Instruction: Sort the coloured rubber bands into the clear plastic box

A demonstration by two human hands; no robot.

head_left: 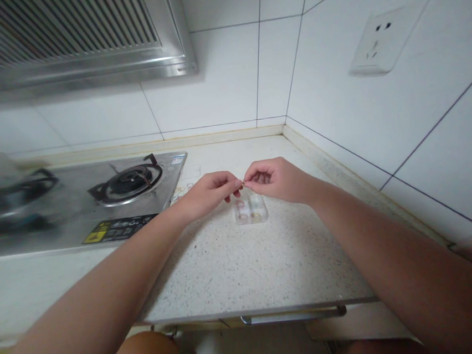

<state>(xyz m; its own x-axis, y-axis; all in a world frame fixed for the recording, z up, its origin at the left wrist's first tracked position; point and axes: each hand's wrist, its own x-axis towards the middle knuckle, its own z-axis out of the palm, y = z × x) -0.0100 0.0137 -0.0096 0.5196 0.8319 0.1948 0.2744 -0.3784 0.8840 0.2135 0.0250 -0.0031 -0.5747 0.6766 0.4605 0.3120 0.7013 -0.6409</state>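
One head-worn camera looks forward and down, close over the countertop (248,265); the left hand (210,193) and right hand (277,179) meet mid-frame, stove (72,215) at ten o'clock, wall corner (283,105) at twelve.

Both bare arms stretch forward and converge, the left forearm (116,277) running up from the lower left corner of the view and the right forearm (394,256) from the lower right. The left hand (210,193) and the right hand (276,180) meet at the centre, backs turned upward, wrists nearly straight. Each hand is closed into a pinch, thumb pressed to forefinger, with the remaining fingers curled loosely towards the palm. The pinching fingertips (239,184) of the left hand touch those of the right, joining the two hands tip to tip. The right hand sits slightly higher than the left
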